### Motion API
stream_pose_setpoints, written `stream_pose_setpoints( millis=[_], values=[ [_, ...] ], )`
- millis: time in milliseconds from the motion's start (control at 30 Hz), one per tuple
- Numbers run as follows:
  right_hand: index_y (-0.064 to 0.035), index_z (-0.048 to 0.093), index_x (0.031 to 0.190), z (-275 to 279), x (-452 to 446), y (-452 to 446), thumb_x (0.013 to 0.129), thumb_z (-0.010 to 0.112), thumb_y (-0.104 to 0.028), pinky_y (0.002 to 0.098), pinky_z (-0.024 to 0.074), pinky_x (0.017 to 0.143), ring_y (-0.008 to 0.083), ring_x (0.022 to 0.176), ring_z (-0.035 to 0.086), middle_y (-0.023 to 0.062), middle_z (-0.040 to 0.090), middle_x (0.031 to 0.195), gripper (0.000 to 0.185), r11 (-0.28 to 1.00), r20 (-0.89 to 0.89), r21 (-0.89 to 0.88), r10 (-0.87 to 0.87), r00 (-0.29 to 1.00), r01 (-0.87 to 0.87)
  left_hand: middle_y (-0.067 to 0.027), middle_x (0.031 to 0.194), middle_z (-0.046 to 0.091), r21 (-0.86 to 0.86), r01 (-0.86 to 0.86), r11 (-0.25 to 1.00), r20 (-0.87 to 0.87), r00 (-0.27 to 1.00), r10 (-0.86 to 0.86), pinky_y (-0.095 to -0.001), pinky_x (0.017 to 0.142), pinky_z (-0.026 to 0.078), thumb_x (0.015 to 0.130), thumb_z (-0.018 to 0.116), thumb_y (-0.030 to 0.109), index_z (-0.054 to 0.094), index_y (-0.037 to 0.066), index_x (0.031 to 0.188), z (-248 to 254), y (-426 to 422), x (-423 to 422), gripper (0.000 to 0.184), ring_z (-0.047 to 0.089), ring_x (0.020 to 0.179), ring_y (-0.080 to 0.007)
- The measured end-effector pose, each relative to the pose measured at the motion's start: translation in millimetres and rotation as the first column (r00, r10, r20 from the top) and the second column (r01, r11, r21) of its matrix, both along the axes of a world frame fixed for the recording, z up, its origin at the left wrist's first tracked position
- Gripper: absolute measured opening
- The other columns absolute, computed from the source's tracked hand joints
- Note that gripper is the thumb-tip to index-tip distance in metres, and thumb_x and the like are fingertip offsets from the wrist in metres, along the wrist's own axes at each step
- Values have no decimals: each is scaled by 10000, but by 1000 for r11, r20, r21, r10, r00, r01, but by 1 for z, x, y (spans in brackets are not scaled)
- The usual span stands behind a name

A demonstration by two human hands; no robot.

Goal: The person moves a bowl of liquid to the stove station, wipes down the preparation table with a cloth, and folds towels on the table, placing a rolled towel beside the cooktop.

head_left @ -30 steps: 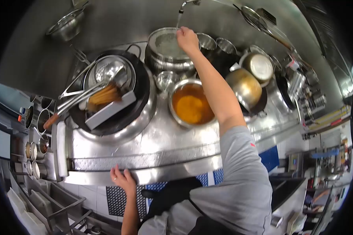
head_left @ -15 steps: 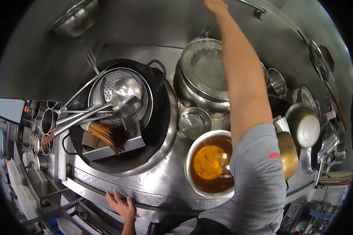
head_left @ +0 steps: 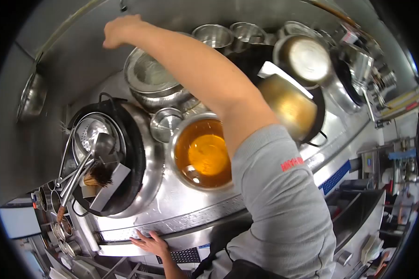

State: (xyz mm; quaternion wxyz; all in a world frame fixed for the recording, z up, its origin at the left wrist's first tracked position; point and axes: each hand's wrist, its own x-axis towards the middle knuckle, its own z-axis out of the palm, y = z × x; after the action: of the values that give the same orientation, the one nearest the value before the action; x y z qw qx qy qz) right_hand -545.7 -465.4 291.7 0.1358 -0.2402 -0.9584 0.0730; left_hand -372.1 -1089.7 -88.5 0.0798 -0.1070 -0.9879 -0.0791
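Observation:
My right hand (head_left: 123, 31) reaches far forward to the steel back wall, above and beyond a large pot of cloudy liquid (head_left: 153, 72). Its fingers look curled, and whatever they may hold is hidden. The bare forearm crosses over that pot. My left hand (head_left: 151, 243) lies on the counter's front edge, fingers spread, holding nothing. Closest to my body on the counter is a steel pot of orange-brown liquid (head_left: 205, 153), partly covered by my right arm. A small steel container (head_left: 166, 124) stands between the two pots.
On the left, a black wok (head_left: 137, 160) holds a ladle (head_left: 103, 145), a perforated strainer (head_left: 89, 132) and a bamboo brush (head_left: 97, 176). To the right are a brass-coloured pan (head_left: 288, 109), an upturned pan (head_left: 308, 58) and steel bowls (head_left: 213, 36). A bowl (head_left: 32, 97) is at the left wall.
The view has swung right, so the wok and pots appear farther left. My right arm now slants left across the large pot. My left hand stays at the front edge.

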Motion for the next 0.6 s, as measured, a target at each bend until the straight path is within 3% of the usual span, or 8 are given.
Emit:
stream_pose_setpoints(
  millis=[100,233,300,333,367,433,500,600],
  values=[
    [-90,697,1239,18,122,-41,914,611,-485,503,499,978,350,1127,660,160,713,1160,518,982,37,4,186,982,-186,-276,1648,163,8,-4,1000,-35,999,5,-633,1174,240,1026,432,562,410,131,1537,-2,-1,0,669,182,1489,-528],
    [-1,657,1249,-15,370,-82,959,616,-368,467,505,968,368,1103,649,190,681,1186,469,920,-154,112,389,908,-375,-285,1639,180,207,52,977,-242,970,0,-604,1171,272,1042,427,533,443,86,1509,-9,-10,-1,646,208,1483,-513],
    [-9,650,1251,-57,497,-93,951,635,-348,460,502,941,360,1090,630,182,676,1145,453,956,-209,115,290,934,-271,-301,1574,298,347,94,933,-426,902,68,-585,1153,299,1043,467,473,497,55,1458,-10,-13,7,589,309,1431,-488],
    [-26,664,1237,-55,560,-104,936,654,-348,458,502,954,367,1086,637,170,684,1138,441,978,99,-200,80,992,-59,-302,1560,320,415,17,910,-411,896,171,-575,1150,305,1042,473,463,503,53,1453,-10,-14,16,581,328,1421,-474],
    [-71,707,1193,-70,616,-101,923,649,-404,475,515,921,388,1044,664,185,712,1080,432,966,87,-258,38,995,-14,-303,1546,342,482,-62,874,-387,880,276,-565,1148,311,1041,480,454,509,50,1447,-9,-12,27,573,347,1410,-461],
    [-69,726,1150,-102,718,-84,900,668,-391,449,521,939,378,1067,676,187,717,1141,412,926,309,-275,-170,936,259,-288,1498,410,590,-181,787,-361,812,458,-572,1125,317,1035,511,404,515,36,1439,-21,-4,61,547,374,1394,-434],
    [-46,727,1111,-118,791,-56,894,679,-367,461,519,932,388,1060,672,195,718,1123,391,891,371,-210,-308,876,403,-287,1450,450,646,-107,756,-390,805,448,-583,1119,312,1035,523,375,521,24,1426,-38,13,119,525,380,1382,-440],
    [-18,715,1067,-104,836,-8,886,691,-342,482,517,923,405,1020,670,202,713,1085,372,832,298,-177,-463,834,526,-298,1435,443,676,92,731,-298,941,158,-575,1138,285,1039,522,318,500,-29,1404,-41,62,249,504,366,1381,-450]
  ],
)
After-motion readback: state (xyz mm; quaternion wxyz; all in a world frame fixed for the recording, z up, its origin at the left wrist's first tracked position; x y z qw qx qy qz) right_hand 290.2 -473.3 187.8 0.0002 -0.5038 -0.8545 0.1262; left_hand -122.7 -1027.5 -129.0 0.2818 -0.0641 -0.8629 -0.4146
